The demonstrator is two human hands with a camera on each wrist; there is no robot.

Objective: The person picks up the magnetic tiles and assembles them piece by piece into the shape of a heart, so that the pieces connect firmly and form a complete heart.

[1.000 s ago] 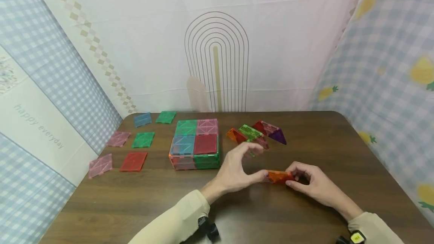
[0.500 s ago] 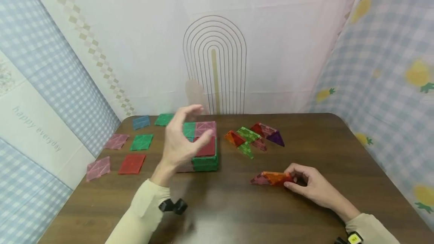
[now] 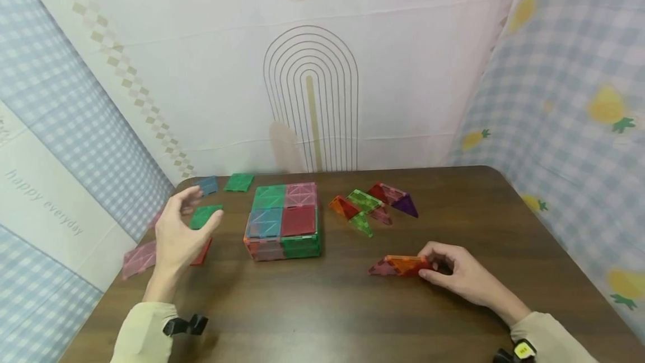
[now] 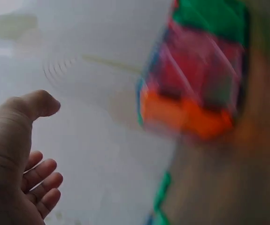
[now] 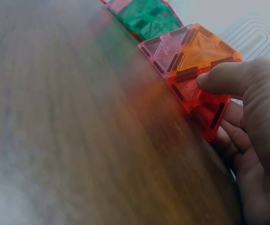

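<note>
My right hand (image 3: 456, 270) pinches a red triangular magnetic tile (image 5: 210, 110) between thumb and fingers, low over the table. An orange triangular tile (image 5: 205, 47) and a pink triangular tile (image 5: 165, 51) adjoin it in a row standing on edge. At the left, my left hand (image 3: 181, 234) hovers with thumb and fingers spread apart, nothing between them. It overlaps the flat square tiles there: a green tile (image 3: 205, 217), a red tile (image 3: 201, 254) partly hidden behind the hand, and a pink tile (image 3: 138, 260).
A low box of magnetic tiles (image 3: 300, 246) stands mid-table. Right of it, several triangular tiles (image 3: 365, 201) are joined in a cluster. A blue tile (image 3: 207, 185) and another green tile (image 3: 239, 182) lie near the back edge, before a hanging cloth (image 3: 227, 88).
My left hand has moved away from the row of triangular tiles, leftward past the tile box to the loose square tiles. The right hand keeps its hold on the red tile.
</note>
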